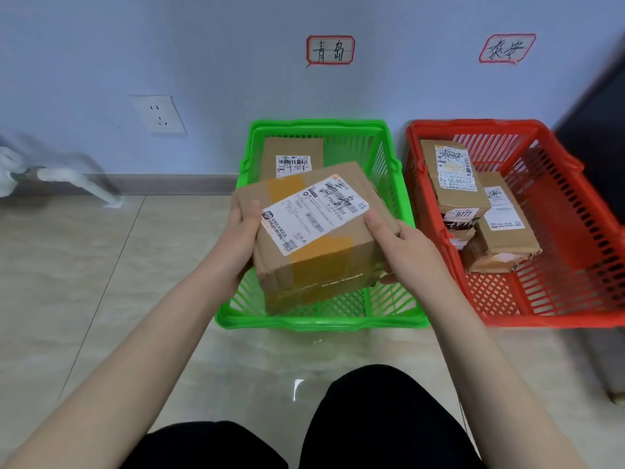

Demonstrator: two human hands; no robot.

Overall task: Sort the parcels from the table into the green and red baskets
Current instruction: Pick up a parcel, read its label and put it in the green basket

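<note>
A green basket (321, 319) sits on the floor; above it a taped cardboard parcel (314, 231), gripped at its sides by left hand (241, 231) and right hand (402, 248). Best lowered level, beside the smaller parcel (291, 157) inside.

A pale blue-grey wall (220, 45) fills the top half of the view, evenly lit. A white socket (159, 115) sits on it toward the left. Higher up and to the right are two paper signs with red outlines and handwritten characters, one sign (330, 50) near the middle and a second sign (506, 48) farther right. A grey-brown baseboard (169, 184) runs along the foot of the wall. Below it is the floor (67, 265), laid with glossy beige tiles and thin dark joints, and a small bright glint (297, 387) shines on it. At far left there is a white pipe (74, 181), blurred, angling down to the floor. At the right edge stands a dark panel (595, 147), too blurred to identify.
</note>
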